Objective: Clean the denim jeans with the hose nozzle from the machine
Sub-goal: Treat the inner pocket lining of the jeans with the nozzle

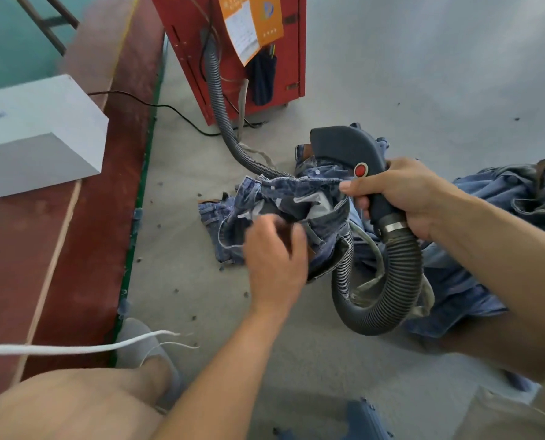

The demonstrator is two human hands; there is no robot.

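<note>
A pair of blue denim jeans (296,192) hangs bunched in the middle, waistband open and pale pocket lining showing. My right hand (404,198) grips the dark grey hose nozzle (347,147) by its handle, just below its red button, and its thumb also pinches the waistband edge. My left hand (274,252) is blurred at the lower front of the jeans, fingers curled into the fabric. A grey ribbed hose (392,281) loops down from the nozzle and runs across the floor to the red machine (233,52).
More denim (503,198) lies heaped on the grey floor at right. A white block (39,134) sits on a red strip at left. A black cable (169,109) trails to the machine. My knee and grey shoe (137,341) are at lower left, with a white cord crossing.
</note>
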